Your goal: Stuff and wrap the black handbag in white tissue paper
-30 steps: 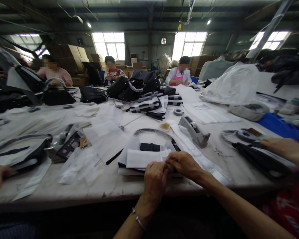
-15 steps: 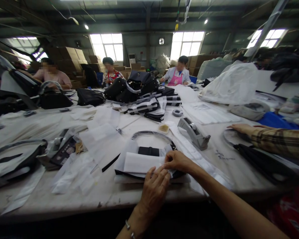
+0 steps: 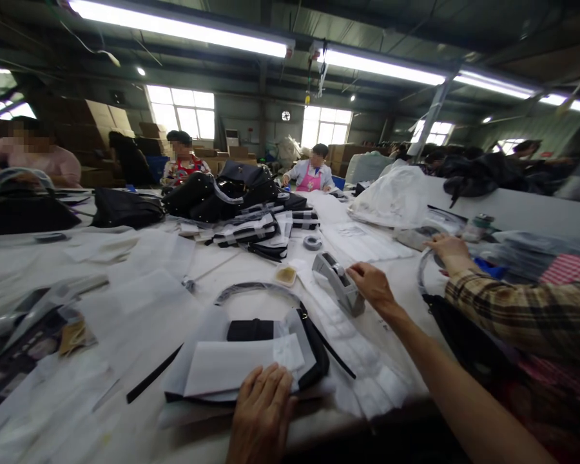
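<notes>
A black bag (image 3: 251, 330) partly wrapped in white paper (image 3: 232, 370) lies in front of me, its curved handle (image 3: 251, 290) arching behind it. My left hand (image 3: 263, 412) lies flat, fingers stretched out, on the near edge of the paper. My right hand (image 3: 374, 287) is stretched out to the right and rests against the near end of a grey tape dispenser (image 3: 336, 280). Its fingers are curled in a pinch, and what they grip is too small to see.
A co-worker's hand (image 3: 447, 248) in a plaid sleeve rests on a looped strap at the right. A tape roll (image 3: 312, 242), a heap of black bags (image 3: 222, 193), a clear plastic sack (image 3: 396, 193) and loose white sheets (image 3: 140, 303) cover the table. Other people sit at the far side.
My right hand left the wrapped bag and reached right to the tape dispenser. My left hand flattened on the paper. The view tilted upward, and the co-worker's hand stayed on the strap.
</notes>
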{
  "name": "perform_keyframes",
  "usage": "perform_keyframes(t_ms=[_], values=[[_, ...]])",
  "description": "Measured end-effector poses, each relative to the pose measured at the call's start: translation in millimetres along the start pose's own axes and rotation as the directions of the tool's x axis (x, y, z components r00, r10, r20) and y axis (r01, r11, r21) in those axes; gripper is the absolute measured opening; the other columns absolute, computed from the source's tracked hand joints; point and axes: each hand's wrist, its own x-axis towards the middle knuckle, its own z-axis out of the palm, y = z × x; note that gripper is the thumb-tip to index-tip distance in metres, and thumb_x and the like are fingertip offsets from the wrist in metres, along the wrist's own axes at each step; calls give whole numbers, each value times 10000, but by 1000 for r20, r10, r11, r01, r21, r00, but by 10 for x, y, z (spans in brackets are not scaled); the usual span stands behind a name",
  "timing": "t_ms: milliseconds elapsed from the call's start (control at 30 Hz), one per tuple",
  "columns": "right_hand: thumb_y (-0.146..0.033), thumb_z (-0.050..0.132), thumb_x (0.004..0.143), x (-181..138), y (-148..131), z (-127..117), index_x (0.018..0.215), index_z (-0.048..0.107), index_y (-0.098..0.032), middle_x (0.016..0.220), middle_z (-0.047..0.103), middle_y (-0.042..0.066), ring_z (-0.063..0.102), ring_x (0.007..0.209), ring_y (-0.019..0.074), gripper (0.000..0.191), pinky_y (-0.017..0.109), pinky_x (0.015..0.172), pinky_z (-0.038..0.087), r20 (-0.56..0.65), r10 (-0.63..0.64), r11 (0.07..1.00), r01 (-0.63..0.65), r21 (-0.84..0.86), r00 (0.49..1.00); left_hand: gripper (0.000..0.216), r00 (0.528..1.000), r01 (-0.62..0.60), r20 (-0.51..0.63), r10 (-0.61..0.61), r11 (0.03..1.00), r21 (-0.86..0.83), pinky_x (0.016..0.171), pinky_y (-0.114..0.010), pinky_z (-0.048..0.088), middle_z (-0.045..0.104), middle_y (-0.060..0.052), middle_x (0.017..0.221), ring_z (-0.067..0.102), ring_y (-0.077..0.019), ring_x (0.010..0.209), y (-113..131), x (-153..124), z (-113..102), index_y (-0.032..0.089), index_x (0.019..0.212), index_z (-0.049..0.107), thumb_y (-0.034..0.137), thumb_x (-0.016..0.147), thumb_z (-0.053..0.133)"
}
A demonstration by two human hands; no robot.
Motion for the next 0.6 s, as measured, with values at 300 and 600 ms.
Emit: perform_keyframes(t_ms=[300, 600], values=[[-360, 655, 696, 365, 442, -56, 629, 666, -153, 637, 661, 32, 544, 574, 123, 218, 259, 584, 427, 329, 189, 946, -262, 193, 925, 250, 995, 44, -86, -46, 999, -27, 993, -377, 432, 729, -39, 1067, 662, -211, 1048, 15, -29, 99, 232, 1135, 642, 224, 984, 443], [-361, 621, 622, 123, 396, -74, 600, 619, -173, 586, 609, 5, 518, 593, 135, 189, 264, 595, 405, 127, 125, 909, -165, 382, 984, 255, 995, 43, -87, -48, 997, -65, 1019, -360, 386, 725, -24, 1083, 646, -190, 1058, 17, -11, 70, 221, 1142, 649, 220, 1001, 436]])
